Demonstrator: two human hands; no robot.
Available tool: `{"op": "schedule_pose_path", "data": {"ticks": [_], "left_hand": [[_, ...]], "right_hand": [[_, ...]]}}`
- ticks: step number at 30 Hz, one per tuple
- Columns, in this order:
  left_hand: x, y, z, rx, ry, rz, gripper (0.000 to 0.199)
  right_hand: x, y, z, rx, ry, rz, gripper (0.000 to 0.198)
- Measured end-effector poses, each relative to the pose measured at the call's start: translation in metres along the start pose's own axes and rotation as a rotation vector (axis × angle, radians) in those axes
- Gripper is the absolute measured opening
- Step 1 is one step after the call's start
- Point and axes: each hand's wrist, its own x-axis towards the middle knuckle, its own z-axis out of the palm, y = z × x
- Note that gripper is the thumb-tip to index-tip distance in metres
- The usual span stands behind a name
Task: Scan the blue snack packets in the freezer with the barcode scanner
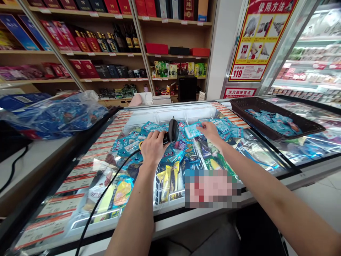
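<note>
My left hand (pixel 153 147) is wrapped round the handle of a black barcode scanner (pixel 173 131), whose cord (pixel 106 190) trails down to the left. The scanner's head tilts up over a spread of blue packets (pixel 129 145) on the freezer's glass top. Just right of the scanner, my right hand (pixel 210 130) pinches the edge of one light-blue packet (pixel 192 131). More blue packets lie under and behind that hand. Through the glass, yellow ice cream wrappers (pixel 167 177) show in white wire baskets.
A dark brown plastic basket (pixel 239 106) with several blue packets stands on the right of the freezer. At left, a clear plastic bag (pixel 92 97) of blue packets rests on a counter. Price labels (pixel 87 176) line the glass. Shelves of boxes and bottles rise behind.
</note>
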Motion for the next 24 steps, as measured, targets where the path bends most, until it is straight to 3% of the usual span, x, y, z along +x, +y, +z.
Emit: {"op": "schedule_pose_path", "data": {"ticks": [3, 8, 24], "left_hand": [[0.001, 0.007, 0.0, -0.016, -0.017, 0.094, 0.036], [0.003, 0.022, -0.001, -0.051, -0.066, 0.256, 0.037], [0.005, 0.034, 0.01, -0.036, -0.166, 0.389, 0.041]], "right_hand": [[-0.013, 0.015, -0.011, 0.187, 0.12, 0.054, 0.031], [-0.036, 0.027, -0.014, 0.485, 0.149, 0.124, 0.033], [-0.03, 0.037, -0.007, 0.366, 0.128, 0.019, 0.025]]}}
